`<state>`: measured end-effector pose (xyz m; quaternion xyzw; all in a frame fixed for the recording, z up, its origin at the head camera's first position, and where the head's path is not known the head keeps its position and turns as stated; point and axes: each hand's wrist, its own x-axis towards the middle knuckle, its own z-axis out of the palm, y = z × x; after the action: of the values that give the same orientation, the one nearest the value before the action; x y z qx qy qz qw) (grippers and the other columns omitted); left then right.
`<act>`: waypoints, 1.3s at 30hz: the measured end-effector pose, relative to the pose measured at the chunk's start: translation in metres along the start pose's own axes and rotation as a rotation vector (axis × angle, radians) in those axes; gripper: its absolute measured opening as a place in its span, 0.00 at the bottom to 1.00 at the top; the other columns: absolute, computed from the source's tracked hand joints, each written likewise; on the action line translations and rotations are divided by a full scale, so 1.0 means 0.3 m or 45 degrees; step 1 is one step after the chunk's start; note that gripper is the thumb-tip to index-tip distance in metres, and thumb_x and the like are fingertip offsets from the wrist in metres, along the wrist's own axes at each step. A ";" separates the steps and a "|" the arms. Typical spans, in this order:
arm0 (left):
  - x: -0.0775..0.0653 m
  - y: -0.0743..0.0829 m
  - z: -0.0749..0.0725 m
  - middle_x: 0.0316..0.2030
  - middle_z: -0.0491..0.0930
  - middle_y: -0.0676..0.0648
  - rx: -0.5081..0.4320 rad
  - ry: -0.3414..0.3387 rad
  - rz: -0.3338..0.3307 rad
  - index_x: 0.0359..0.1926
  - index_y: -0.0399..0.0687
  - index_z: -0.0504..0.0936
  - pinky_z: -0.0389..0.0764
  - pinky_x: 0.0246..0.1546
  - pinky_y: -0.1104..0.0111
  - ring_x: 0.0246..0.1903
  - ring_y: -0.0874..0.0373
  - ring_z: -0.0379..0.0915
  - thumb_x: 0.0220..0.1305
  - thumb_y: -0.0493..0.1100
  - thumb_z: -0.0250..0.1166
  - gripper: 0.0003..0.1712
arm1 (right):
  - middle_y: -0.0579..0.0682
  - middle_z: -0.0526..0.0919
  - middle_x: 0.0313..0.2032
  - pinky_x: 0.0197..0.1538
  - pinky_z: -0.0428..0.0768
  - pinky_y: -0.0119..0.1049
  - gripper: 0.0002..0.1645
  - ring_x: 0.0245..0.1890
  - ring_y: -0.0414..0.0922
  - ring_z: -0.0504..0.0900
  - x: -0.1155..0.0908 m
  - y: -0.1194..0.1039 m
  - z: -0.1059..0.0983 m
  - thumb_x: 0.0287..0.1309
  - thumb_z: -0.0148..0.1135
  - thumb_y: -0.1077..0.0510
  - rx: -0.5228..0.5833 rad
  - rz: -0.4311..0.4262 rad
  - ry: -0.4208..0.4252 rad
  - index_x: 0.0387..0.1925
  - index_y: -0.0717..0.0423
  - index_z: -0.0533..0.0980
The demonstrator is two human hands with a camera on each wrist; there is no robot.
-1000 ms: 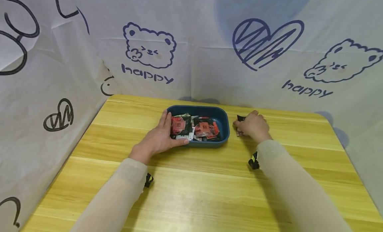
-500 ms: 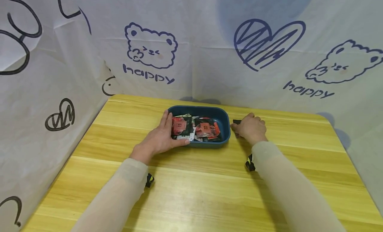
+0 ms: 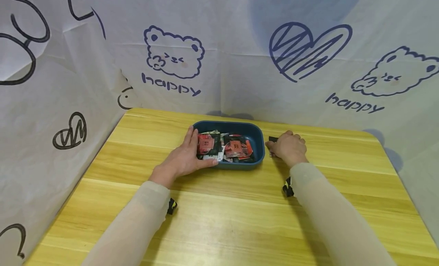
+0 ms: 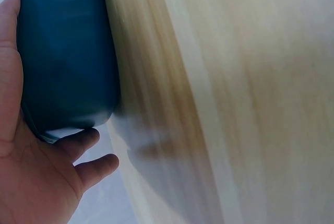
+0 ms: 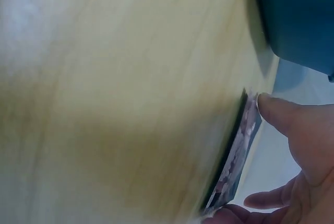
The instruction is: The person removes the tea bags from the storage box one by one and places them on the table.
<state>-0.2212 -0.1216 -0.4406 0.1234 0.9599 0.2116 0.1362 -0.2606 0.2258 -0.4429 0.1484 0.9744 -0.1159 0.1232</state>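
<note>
A dark blue rectangular box stands near the back of the wooden table, holding several small flat packets in black, red and white. My left hand grips its left end, the thumb along the front rim and the fingers at the left side. In the left wrist view the thumb lies against the box wall. Just right of the box, my right hand holds a small packet by its edges between thumb and fingers. The packet, black with a pinkish pattern, lies low at the tabletop, partly hidden by the hand.
Wood-grain tabletop spreads in front of the box and to both sides. A white cloth with drawn bears, hearts and "happy" hangs behind the table, and another runs along its left side.
My right hand has shifted left toward the box with the packet over the last second, then stayed nearly still. The left hand keeps its place on the box.
</note>
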 end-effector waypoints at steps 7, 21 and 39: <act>0.004 0.001 0.001 0.84 0.17 0.48 -0.007 0.000 0.011 0.85 0.47 0.27 0.73 0.71 0.45 0.78 0.35 0.57 0.53 0.88 0.60 0.82 | 0.78 0.73 0.59 0.60 0.76 0.70 0.50 0.60 0.73 0.71 -0.024 -0.002 -0.061 0.74 0.55 0.33 0.011 -0.125 0.164 0.68 0.78 0.63; 0.005 0.001 -0.005 0.85 0.24 0.41 0.016 0.034 0.034 0.85 0.42 0.32 0.57 0.79 0.43 0.81 0.34 0.46 0.53 0.87 0.62 0.82 | 0.66 0.71 0.72 0.74 0.70 0.60 0.36 0.73 0.63 0.67 -0.153 -0.213 -0.100 0.73 0.65 0.51 0.138 -0.751 0.289 0.74 0.65 0.69; 0.007 0.006 -0.009 0.85 0.25 0.41 0.066 0.028 0.034 0.85 0.41 0.33 0.45 0.81 0.39 0.85 0.43 0.28 0.54 0.87 0.61 0.81 | 0.62 0.47 0.84 0.83 0.55 0.56 0.55 0.84 0.60 0.47 -0.115 -0.290 0.009 0.67 0.67 0.48 -0.107 -0.940 -0.269 0.84 0.60 0.49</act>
<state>-0.2236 -0.1205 -0.4379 0.1373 0.9648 0.1900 0.1195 -0.2558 0.1353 -0.4196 -0.2302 0.9481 -0.1271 0.1790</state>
